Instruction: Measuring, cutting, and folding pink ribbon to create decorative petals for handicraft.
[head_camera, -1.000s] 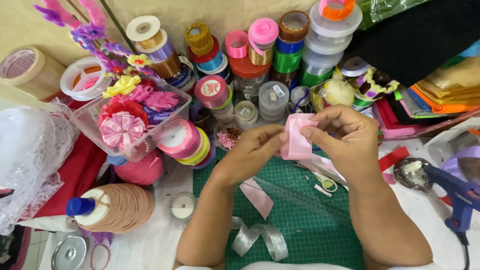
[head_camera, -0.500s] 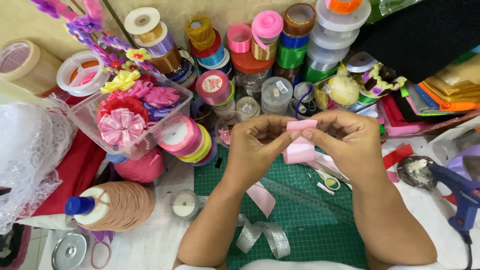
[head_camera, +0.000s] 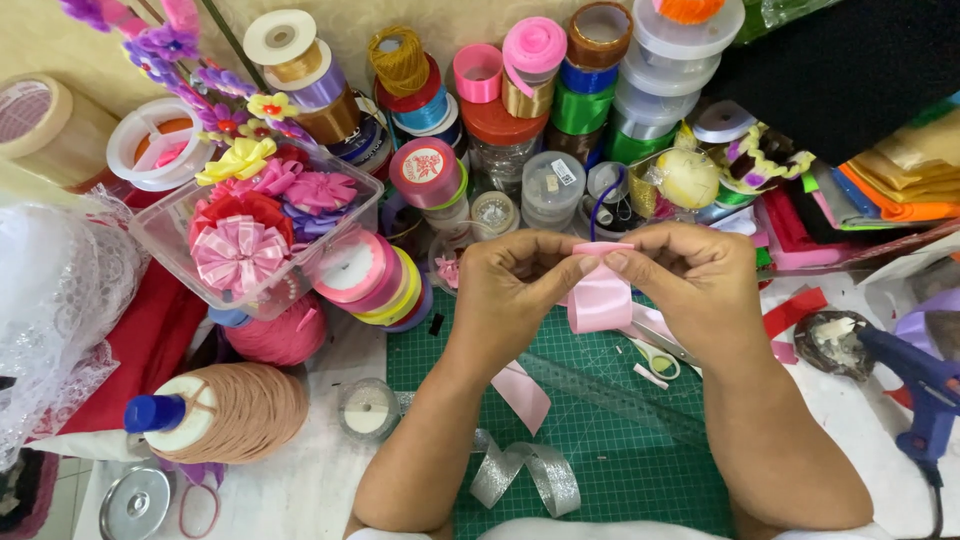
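Above the green cutting mat (head_camera: 600, 430), both hands are holding one piece of pink ribbon (head_camera: 600, 297) between them. The left hand (head_camera: 510, 285) is pinching the ribbon's upper left edge with thumb and forefinger closed on it, and the right hand (head_camera: 685, 280) is gripping the upper right edge the same way, so the fingertips of the two hands are nearly meeting at the top fold. The ribbon is hanging down from that pinch as a short folded loop, raised clear of the mat and just in front of the row of spools.

On the mat below, a second pink ribbon strip (head_camera: 524, 393) is lying flat beside the left forearm, and a silver ribbon (head_camera: 525, 472) is curling near the lower edge. Small scissors (head_camera: 655, 358) are lying under the right wrist. At the left, a clear plastic box (head_camera: 165, 235) is holding finished ribbon flowers (head_camera: 238, 250), with a stack of pink and yellow ribbon rolls (head_camera: 375, 275) just beside it. A cone of tan thread (head_camera: 240, 412) with a blue cap is lying on the worktop (head_camera: 310, 480) further left. Behind the hands, many coloured ribbon spools (head_camera: 530, 75) are standing stacked against the wall. At the far right, a blue glue gun (head_camera: 915, 385) is resting on the worktop.
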